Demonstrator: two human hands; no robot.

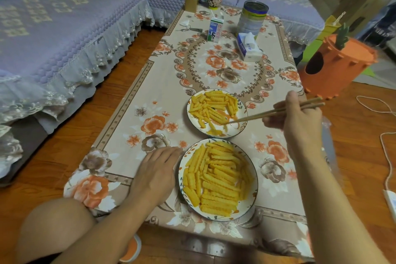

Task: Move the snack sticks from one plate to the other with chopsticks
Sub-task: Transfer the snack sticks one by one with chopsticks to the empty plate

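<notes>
The right hand point(297, 118) fingers are gripping the chopsticks point(276, 111), tips resting among the far plate's point(241, 128) snack sticks point(214, 107) (lying crosswise); the left hand point(156, 169) is lying flat, holding nothing.

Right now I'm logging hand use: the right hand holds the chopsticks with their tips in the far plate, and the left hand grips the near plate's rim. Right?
Not quite. The head view shows the left hand lying flat on the table beside the near plate, not gripping its rim. The rest holds: the right hand holds the chopsticks, tips in the far plate.
</notes>
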